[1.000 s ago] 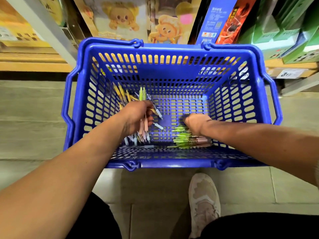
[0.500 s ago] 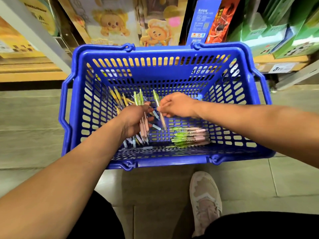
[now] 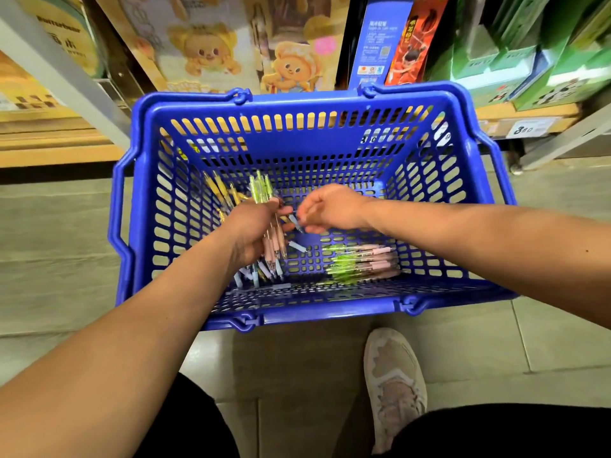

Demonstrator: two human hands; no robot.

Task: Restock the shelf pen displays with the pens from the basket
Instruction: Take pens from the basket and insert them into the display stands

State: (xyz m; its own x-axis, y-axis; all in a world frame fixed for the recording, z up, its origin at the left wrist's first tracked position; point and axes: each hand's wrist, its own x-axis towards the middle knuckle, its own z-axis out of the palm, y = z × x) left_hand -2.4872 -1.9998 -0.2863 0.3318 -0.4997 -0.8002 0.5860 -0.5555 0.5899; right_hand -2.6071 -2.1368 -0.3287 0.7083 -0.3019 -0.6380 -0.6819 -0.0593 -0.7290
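Note:
A blue plastic basket (image 3: 469,206) stands on the floor in front of the shelf. My left hand (image 3: 251,233) grips a bunch of pens (image 3: 272,239) with green tops and pink barrels, held upright inside the basket. My right hand (image 3: 334,209) is right beside it, thumb and forefinger pinching the end of a pale blue pen (image 3: 293,220). A row of green and pink pens (image 3: 360,262) lies on the basket floor at the right. Yellow pens (image 3: 220,190) lean against the left wall, and more pale pens (image 3: 254,276) lie under my left hand.
Boxed goods with cartoon bears (image 3: 205,51) and green boxes (image 3: 515,61) fill the low shelf behind the basket. A price tag (image 3: 525,128) is on the wooden shelf edge. A grey upright (image 3: 62,71) slants at left. My shoe (image 3: 393,378) is on the tiled floor.
My right hand left the row of pens at the right, carried a green pen to my left hand, and now its fingers are at a pale blue pen. The bunch has grown.

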